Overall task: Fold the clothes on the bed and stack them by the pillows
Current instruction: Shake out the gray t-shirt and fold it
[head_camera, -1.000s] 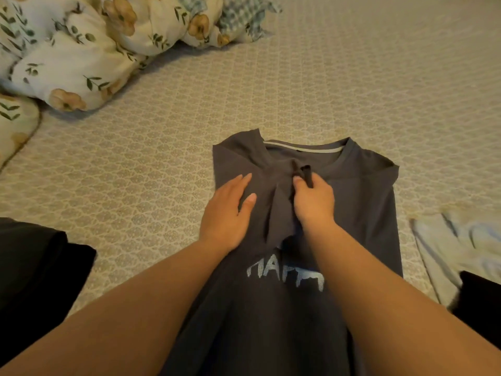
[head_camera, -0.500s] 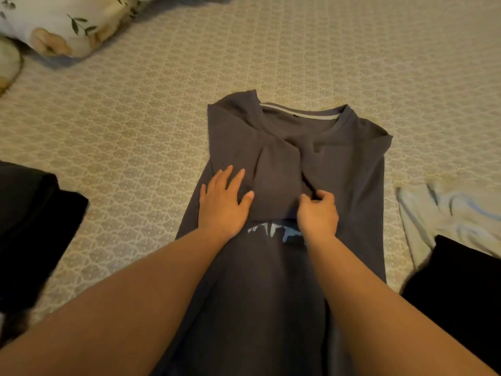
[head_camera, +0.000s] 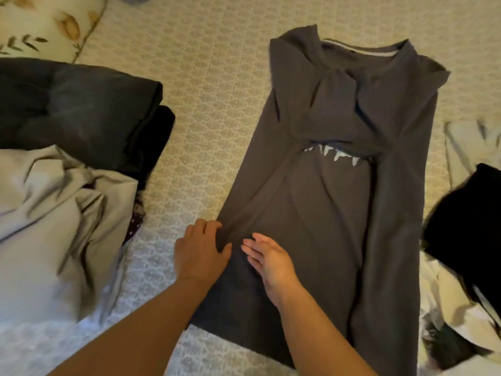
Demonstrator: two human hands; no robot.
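A dark grey T-shirt [head_camera: 339,213] with white chest lettering lies face up on the patterned bed sheet [head_camera: 211,99], collar at the far end. Both sleeves and both sides are folded in over the middle. My left hand [head_camera: 202,251] is at the shirt's lower left edge and pinches a ridge of its fabric between curled fingers and thumb. A taut crease runs from that hand up toward the lettering. Just to the right, my right hand [head_camera: 271,263] rests on the shirt with straight fingers.
A folded dark grey garment [head_camera: 81,109] lies at the left, with a crumpled light grey garment [head_camera: 54,226] in front of it. Black clothing [head_camera: 466,213] and white clothing [head_camera: 466,142] lie at the right edge. Floral bedding [head_camera: 40,23] shows at the top left.
Both hands have moved from the shirt's chest down to its lower left part. The left hand went from lying flat to pinching fabric. The right hand let go of the sleeve and opened.
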